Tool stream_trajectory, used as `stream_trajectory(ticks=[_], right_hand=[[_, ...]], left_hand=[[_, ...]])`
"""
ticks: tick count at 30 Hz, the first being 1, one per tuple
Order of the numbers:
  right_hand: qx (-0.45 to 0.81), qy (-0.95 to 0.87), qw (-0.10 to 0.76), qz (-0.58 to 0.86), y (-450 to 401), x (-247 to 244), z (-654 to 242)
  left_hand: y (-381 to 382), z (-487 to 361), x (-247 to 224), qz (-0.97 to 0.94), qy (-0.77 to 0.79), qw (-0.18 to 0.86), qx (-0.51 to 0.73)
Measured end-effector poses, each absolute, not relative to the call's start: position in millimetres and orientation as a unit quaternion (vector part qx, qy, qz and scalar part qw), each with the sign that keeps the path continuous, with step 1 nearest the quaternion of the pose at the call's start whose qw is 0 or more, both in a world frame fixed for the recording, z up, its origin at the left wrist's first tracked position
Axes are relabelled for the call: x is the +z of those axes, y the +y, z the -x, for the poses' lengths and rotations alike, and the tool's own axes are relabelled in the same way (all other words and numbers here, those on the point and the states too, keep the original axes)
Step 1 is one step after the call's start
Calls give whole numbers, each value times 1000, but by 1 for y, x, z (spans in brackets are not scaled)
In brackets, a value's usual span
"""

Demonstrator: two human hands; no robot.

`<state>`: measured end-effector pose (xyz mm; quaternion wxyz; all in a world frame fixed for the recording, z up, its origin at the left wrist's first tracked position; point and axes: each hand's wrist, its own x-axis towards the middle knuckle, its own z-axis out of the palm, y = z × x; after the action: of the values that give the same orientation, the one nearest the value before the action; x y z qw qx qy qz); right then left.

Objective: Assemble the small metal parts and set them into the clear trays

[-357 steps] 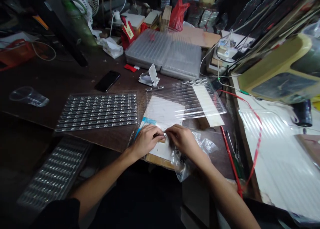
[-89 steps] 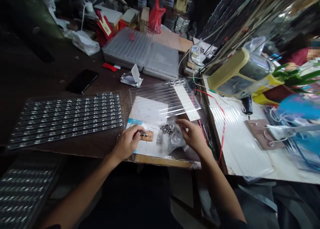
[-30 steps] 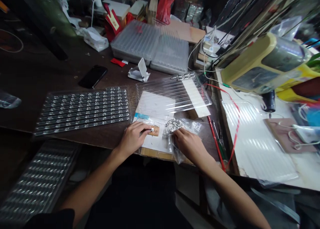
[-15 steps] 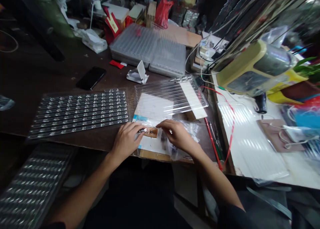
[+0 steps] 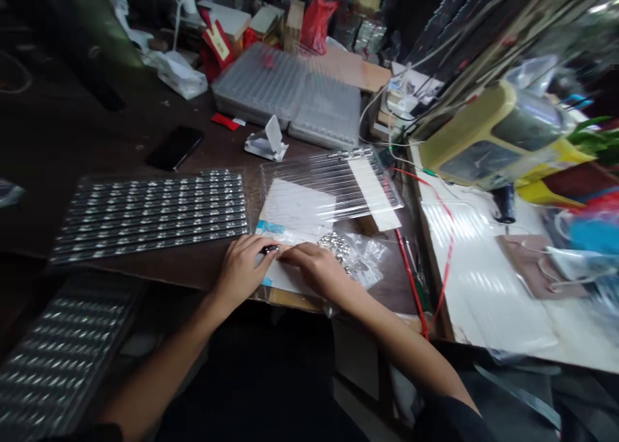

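My left hand (image 5: 242, 265) is closed on a small dark metal piece (image 5: 269, 249) at the front edge of the table. Right beside it, my right hand (image 5: 316, 268) has its fingers bent together over the small wooden block, which it mostly hides; what its fingertips hold, if anything, is hidden. Under both hands lies a white board (image 5: 302, 200) with blue tape. Small shiny metal parts (image 5: 337, 245) sit on a clear plastic bag (image 5: 367, 258) just right of my right hand.
A tray of dark metal pieces (image 5: 155, 213) lies on the left, a phone (image 5: 175, 148) behind it. A clear ribbed tray (image 5: 333, 184) overlaps the board. Stacked clear trays (image 5: 285, 91) stand at the back. Red strapping (image 5: 411, 274) and a white surface (image 5: 483, 274) are at right.
My right hand has moved left and down, over the wooden block and close to my left hand. The shiny parts on the bag have come into view.
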<state>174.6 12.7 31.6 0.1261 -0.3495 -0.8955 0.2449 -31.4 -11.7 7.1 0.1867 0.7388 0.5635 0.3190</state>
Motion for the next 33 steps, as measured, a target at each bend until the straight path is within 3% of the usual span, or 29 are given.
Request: stream_trajectory(ticks=[16, 24, 29, 33], right_hand=[[155, -929, 37, 333, 9, 45, -166], [278, -859, 144, 404, 22, 67, -208], [234, -813, 8, 533, 22, 84, -241], [223, -824, -36, 520, 19, 73, -241]], left_hand=[[-9, 35, 16, -711, 580, 190, 350], [1, 14, 29, -720, 557, 186, 370], [2, -6, 25, -742, 522, 236, 349], [1, -10, 21, -748, 526, 232, 333]])
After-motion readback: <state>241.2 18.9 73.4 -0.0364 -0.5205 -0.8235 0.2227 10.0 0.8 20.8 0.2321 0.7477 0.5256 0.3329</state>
